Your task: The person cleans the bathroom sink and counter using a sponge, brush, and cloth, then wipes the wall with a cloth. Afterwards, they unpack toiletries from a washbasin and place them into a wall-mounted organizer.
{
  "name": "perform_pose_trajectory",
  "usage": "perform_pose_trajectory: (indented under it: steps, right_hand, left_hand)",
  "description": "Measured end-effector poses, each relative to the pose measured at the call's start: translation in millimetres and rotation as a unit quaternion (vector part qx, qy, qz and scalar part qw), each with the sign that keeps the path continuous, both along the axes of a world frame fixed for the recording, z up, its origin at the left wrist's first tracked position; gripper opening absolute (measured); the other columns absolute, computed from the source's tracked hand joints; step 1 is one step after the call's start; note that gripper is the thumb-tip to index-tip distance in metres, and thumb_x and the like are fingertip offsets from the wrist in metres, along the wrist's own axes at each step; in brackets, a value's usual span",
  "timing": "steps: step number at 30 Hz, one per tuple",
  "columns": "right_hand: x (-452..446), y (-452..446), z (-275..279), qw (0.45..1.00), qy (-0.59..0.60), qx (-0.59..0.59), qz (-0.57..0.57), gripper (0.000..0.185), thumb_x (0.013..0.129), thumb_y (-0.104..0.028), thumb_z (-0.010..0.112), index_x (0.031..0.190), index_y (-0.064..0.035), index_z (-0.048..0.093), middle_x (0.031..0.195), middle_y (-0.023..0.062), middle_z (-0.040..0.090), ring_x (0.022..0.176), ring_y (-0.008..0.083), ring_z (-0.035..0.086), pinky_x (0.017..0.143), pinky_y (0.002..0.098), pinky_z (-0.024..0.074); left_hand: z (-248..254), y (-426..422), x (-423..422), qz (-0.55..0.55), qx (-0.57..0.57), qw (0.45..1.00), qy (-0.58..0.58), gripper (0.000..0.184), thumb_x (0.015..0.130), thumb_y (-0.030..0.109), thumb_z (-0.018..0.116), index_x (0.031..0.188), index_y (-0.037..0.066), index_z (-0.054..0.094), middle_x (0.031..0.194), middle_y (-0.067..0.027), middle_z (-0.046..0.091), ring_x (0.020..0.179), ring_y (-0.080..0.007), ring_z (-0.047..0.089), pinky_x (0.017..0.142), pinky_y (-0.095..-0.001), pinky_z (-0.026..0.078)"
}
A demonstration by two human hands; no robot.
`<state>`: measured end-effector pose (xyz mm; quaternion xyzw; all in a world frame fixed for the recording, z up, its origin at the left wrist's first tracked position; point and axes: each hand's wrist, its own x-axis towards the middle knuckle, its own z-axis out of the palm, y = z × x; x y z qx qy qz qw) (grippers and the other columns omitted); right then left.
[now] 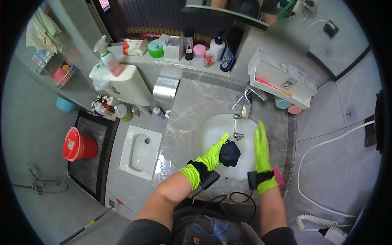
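My left hand [212, 156], in a bright yellow-green rubber glove, is closed on a bunched dark cloth [230, 154] above the sink basin [206, 136]. My right hand [261, 148], gloved the same way, is stretched flat with its fingers together over the basin's right rim, and nothing shows in it. Straps with black boxes sit on both wrists. Between the hands and the back of the counter stands a chrome faucet [244, 100], its jointed spout [237, 131] reaching over the basin. A pink item [277, 177] lies beside my right wrist, partly hidden.
Grey marble counter [183, 110] surrounds the basin. A white toothbrush rack [281, 77] hangs at back right; bottles and jars line the ledge behind. Left are a squat toilet [141, 152], a spray bottle [109, 61] and a red bucket [87, 147]. A black cable [243, 197] runs near my waist.
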<state>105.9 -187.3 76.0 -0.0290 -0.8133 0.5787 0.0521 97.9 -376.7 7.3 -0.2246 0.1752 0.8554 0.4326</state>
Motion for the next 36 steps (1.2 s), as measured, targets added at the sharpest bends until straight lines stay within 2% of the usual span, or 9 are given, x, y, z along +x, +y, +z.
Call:
perform_pose_trajectory:
  steps: [5,10,14,21,23,25,29,34,36]
  right_hand:
    - [68.7,-34.6,-78.2,0.816,-0.177,-0.550,0.007,0.061,0.105,-0.052,0.037,0.140,-0.0035,0.050,0.127,0.0103,0.060,0.113,0.0174,0.060,0.096,0.0274,0.0486]
    - [72.1,-33.6,-42.9,0.901,-0.132,-0.411,-0.039,0.033,0.100,-0.035,0.053,0.110,-0.0053,0.063,0.099,0.0045,0.066,0.087,0.0125,0.064,0.074,0.0244,0.0525]
    - [68.7,-21.2,-42.2,0.927,-0.128,-0.347,-0.060,0.031,0.094,-0.011,0.056,0.124,0.0004,0.059,0.109,0.0117,0.066,0.087,0.0186,0.067,0.075,0.0300,0.0580]
    - [27.1,-8.9,35.5,0.944,-0.119,-0.121,0.282,0.051,0.092,-0.012,0.063,0.141,-0.0044,0.052,0.148,0.0160,0.047,0.137,0.0241,0.044,0.114,0.0367,0.0322]
    - [16.2,-7.8,53.2,0.926,-0.090,-0.062,0.361,0.049,0.092,-0.014,0.065,0.138,-0.0038,0.055,0.149,0.0162,0.047,0.137,0.0237,0.044,0.114,0.0364,0.0319]
    - [10.3,-15.9,61.0,0.925,-0.142,-0.050,0.348,0.039,0.090,-0.017,0.066,0.126,-0.0021,0.065,0.141,0.0177,0.054,0.128,0.0248,0.053,0.109,0.0367,0.0378]
    - [3.4,-22.0,39.6,0.914,-0.180,-0.098,0.350,0.027,0.090,-0.016,0.065,0.111,0.0013,0.070,0.109,0.0128,0.069,0.102,0.0203,0.063,0.094,0.0351,0.0477]
    - [6.1,-39.2,38.3,0.917,-0.248,-0.161,0.269,0.024,0.093,-0.015,0.062,0.110,-0.0002,0.070,0.085,0.0030,0.067,0.079,0.0116,0.060,0.074,0.0270,0.0487]
    - [6.8,-45.4,35.6,0.924,-0.242,-0.147,0.258,0.022,0.096,-0.015,0.059,0.110,-0.0017,0.070,0.084,0.0011,0.065,0.077,0.0088,0.057,0.071,0.0247,0.0465]
  left_hand:
    - [13.8,18.0,21.2,-0.043,-0.251,0.913,0.320,0.051,0.098,0.057,0.051,0.085,0.009,0.062,0.075,-0.0020,0.060,0.074,-0.0143,0.061,0.077,-0.0291,0.051]
    - [47.2,28.8,49.5,-0.007,-0.412,0.869,0.275,0.058,0.102,0.042,0.054,0.142,0.006,0.032,0.114,-0.0041,0.057,0.103,-0.0161,0.062,0.089,-0.0251,0.049]
    - [52.7,14.0,52.8,-0.018,0.062,0.986,0.154,0.038,0.097,0.019,0.066,0.128,0.004,0.049,0.110,-0.0039,0.061,0.099,-0.0130,0.063,0.078,-0.0282,0.057]
    - [17.9,6.8,32.5,-0.187,0.125,0.967,0.119,0.025,0.089,0.005,0.069,0.113,0.004,0.061,0.099,-0.0028,0.064,0.084,-0.0131,0.065,0.074,-0.0264,0.056]
    - [49.5,2.4,33.4,-0.161,0.060,0.933,0.315,0.033,0.088,0.003,0.069,0.120,0.006,0.061,0.105,-0.0030,0.067,0.092,-0.0126,0.066,0.078,-0.0247,0.055]
    - [32.3,8.5,29.8,-0.087,0.004,0.751,0.654,0.037,0.088,0.003,0.070,0.123,0.007,0.061,0.107,-0.0026,0.068,0.096,-0.0126,0.066,0.080,-0.0247,0.055]
    - [68.5,-0.1,31.9,-0.219,-0.095,0.957,0.164,0.028,0.082,0.005,0.076,0.109,0.008,0.071,0.098,-0.0018,0.069,0.093,-0.0116,0.065,0.079,-0.0264,0.055]
    - [42.4,14.9,46.4,-0.169,-0.202,0.926,0.271,0.015,0.077,0.008,0.079,0.089,0.009,0.071,0.081,0.0003,0.064,0.077,-0.0113,0.060,0.065,-0.0286,0.049]
    - [36.3,19.1,44.0,-0.223,-0.236,0.890,0.320,0.032,0.080,0.012,0.076,0.109,0.011,0.061,0.091,-0.0009,0.062,0.084,-0.0136,0.059,0.072,-0.0301,0.050]
